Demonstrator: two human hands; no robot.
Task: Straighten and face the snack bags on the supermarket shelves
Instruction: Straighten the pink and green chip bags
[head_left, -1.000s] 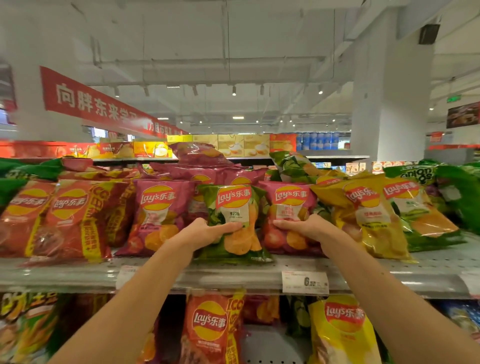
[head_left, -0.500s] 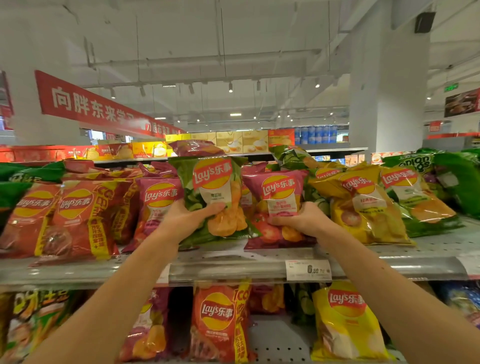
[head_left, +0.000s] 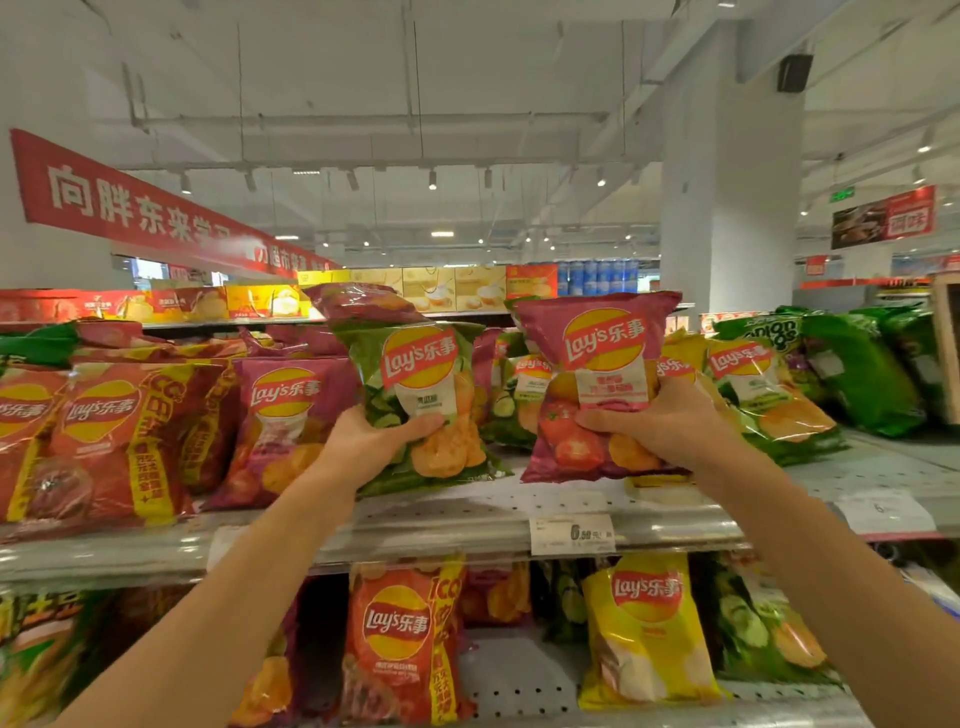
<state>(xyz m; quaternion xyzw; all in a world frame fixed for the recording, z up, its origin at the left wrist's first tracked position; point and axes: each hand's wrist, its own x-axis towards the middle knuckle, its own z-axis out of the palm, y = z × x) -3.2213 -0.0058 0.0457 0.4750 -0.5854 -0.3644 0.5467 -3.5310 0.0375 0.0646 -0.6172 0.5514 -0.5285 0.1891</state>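
Both hands busy rn. Left hand (head_left: 371, 447) is wrapped round the lower half of the green bag (head_left: 418, 405), thumb across the front, other fingers behind it afaict. Right hand (head_left: 670, 426) grips the purple bag (head_left: 597, 384) the same way, low down, thumb on the face. Both bags are upright, logos facing out, and lifted a bit off the shelf (head_left: 467, 525), purple one held higher than green.

Imo the step here is picking where each goes and setting it down faced. There's a bare patch of shelf right under and between the hands, so that's the obvious slot. Another purple bag (head_left: 285, 415) leans just left of the left hand, so purple prob belongs over there w/ its own flavour, while green-ish bags sit behind and right of the right hand. So the two may want swapping sides tbh.

Tips: hold low like this but don't squeeze, chips crush easy. Set the bottom edge down first near the shelf lip, then tip the top back so it leans on the bags behind and stays upright. Keep logos square to the aisle.
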